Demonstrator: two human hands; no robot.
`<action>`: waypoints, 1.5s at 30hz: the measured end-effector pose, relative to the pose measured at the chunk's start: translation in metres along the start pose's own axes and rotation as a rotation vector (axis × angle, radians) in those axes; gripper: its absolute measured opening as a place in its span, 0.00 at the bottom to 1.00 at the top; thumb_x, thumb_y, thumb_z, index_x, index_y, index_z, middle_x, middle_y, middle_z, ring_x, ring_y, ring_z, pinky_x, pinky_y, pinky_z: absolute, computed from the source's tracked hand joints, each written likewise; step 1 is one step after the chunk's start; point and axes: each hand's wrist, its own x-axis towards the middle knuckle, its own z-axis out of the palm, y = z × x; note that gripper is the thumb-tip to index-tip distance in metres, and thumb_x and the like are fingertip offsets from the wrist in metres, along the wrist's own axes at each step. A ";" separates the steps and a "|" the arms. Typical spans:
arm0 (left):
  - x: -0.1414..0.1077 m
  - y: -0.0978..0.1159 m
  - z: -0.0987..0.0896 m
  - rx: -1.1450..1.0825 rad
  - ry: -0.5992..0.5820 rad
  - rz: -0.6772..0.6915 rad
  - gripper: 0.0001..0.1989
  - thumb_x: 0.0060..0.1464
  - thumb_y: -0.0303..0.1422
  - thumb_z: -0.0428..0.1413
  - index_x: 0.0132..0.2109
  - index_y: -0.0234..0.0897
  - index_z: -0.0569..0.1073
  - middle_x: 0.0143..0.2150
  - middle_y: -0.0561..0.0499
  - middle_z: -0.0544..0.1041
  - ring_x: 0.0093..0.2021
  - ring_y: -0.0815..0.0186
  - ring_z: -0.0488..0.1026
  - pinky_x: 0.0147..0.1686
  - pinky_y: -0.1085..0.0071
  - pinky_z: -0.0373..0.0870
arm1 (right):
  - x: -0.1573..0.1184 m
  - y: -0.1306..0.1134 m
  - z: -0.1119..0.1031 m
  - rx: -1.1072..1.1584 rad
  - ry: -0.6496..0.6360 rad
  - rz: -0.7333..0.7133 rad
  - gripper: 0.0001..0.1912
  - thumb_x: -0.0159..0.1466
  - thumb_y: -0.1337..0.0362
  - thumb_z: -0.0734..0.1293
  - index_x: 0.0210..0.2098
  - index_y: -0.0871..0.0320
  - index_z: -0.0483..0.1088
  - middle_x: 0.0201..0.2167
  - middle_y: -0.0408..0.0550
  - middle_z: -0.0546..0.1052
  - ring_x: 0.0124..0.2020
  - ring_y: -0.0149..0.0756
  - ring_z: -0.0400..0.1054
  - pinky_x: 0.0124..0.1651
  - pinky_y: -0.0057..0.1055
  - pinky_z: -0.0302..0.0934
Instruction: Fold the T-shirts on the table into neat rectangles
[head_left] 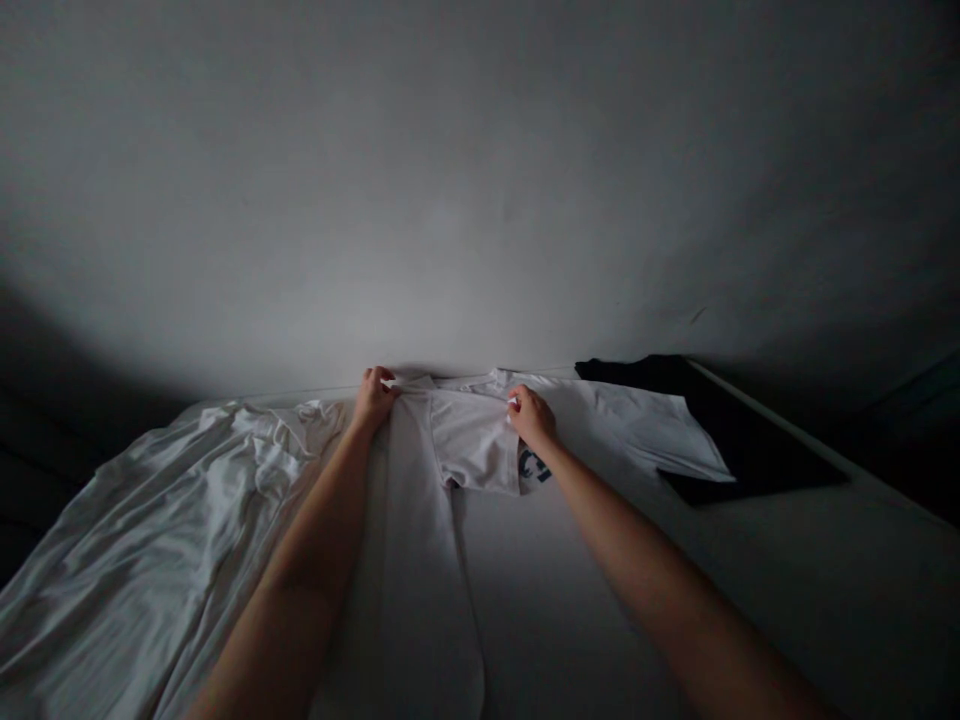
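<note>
A white T-shirt point(577, 560) lies spread out in front of me, its collar toward the wall. The left side of the shirt is folded inward, so that one sleeve point(480, 440) lies across the chest and partly covers a dark print point(534, 466). At the folded shoulder edge, my left hand point(374, 398) pinches the cloth. My right hand point(532, 416) is closed on the upper corner of the folded sleeve. The shirt's other sleeve point(660, 425) stretches out to the right, over a dark cloth.
On the left lies a rumpled white cloth point(150, 560). A folded black garment point(757, 440) rests at the far right, partly under the shirt's sleeve. Behind the surface rises a plain grey wall point(450, 200).
</note>
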 end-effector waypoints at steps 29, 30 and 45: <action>-0.006 0.001 -0.030 0.281 -0.659 0.192 0.43 0.42 0.51 0.66 0.64 0.44 0.68 0.66 0.44 0.64 0.67 0.47 0.58 0.65 0.55 0.58 | -0.022 -0.116 0.027 -0.196 -0.374 -0.346 0.35 0.73 0.47 0.52 0.73 0.55 0.48 0.74 0.54 0.47 0.75 0.52 0.36 0.72 0.55 0.32; -0.006 0.001 -0.031 0.276 -0.655 0.194 0.42 0.42 0.51 0.66 0.64 0.43 0.68 0.66 0.44 0.64 0.67 0.46 0.58 0.65 0.54 0.57 | -0.029 -0.115 0.026 -0.180 -0.394 -0.406 0.33 0.73 0.47 0.52 0.73 0.51 0.49 0.74 0.49 0.47 0.75 0.49 0.37 0.73 0.53 0.33; -0.004 -0.005 -0.029 0.205 -0.602 0.213 0.38 0.40 0.50 0.64 0.61 0.48 0.73 0.63 0.46 0.69 0.65 0.46 0.61 0.63 0.50 0.62 | -0.042 -0.060 -0.013 -0.310 -0.445 -0.279 0.38 0.71 0.42 0.49 0.74 0.52 0.45 0.76 0.46 0.42 0.75 0.47 0.33 0.73 0.45 0.33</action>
